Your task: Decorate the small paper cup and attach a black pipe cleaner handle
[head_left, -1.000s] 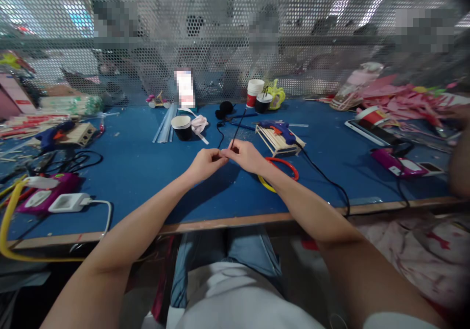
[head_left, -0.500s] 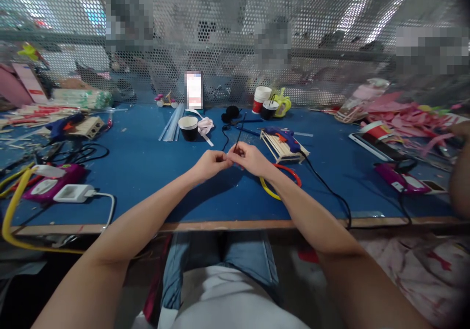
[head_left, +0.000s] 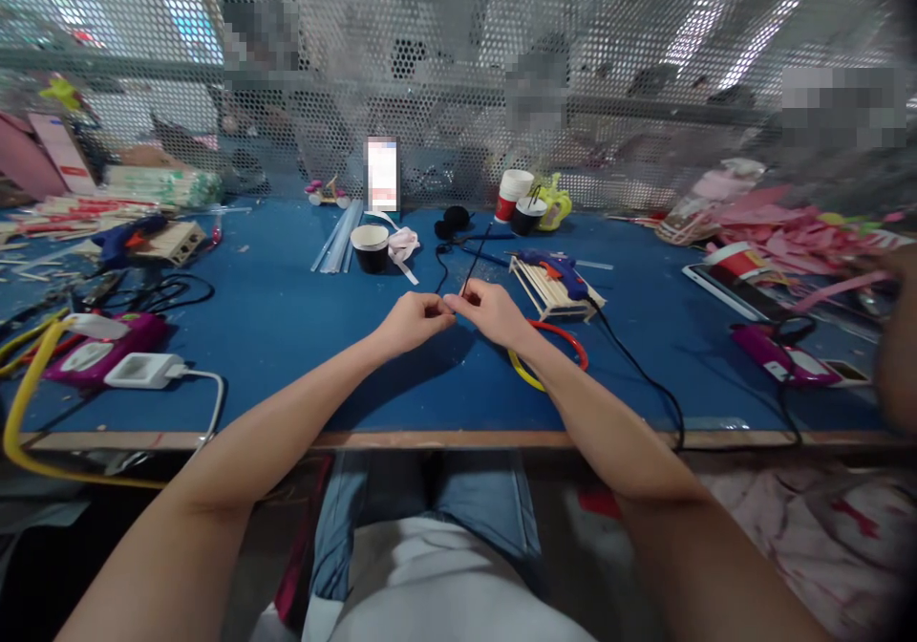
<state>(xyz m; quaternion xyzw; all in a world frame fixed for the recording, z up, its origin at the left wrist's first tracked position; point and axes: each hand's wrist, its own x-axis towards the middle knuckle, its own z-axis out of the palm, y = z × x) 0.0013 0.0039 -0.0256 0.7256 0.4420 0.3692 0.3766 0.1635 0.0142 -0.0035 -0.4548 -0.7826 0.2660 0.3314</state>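
My right hand (head_left: pixel 494 312) pinches a thin black stem (head_left: pixel 479 252) that slants up and to the right out of its fingers. My left hand (head_left: pixel 415 321) is closed in a pinch, its fingertips meeting those of the right hand. What lies between the left fingertips is hidden. A thin curved black strand (head_left: pixel 442 267) runs down behind the left fingers; whether it joins the stem I cannot tell. Beyond the hands lie black fuzzy balls (head_left: pixel 454 218).
A blue glue gun (head_left: pixel 555 274) rests on a small wooden stick rack (head_left: pixel 544 300) at right. Red and yellow rings (head_left: pixel 573 338) lie by my right forearm. Further back stand a black paper cup (head_left: pixel 371 252) and a lit phone (head_left: pixel 382 174). Purple power strips (head_left: pixel 147 338) sit either side.
The black stem's tip has shifted slightly right and the stem leans more. My hands have drawn marginally apart at the fingertips. The view has shifted slightly.
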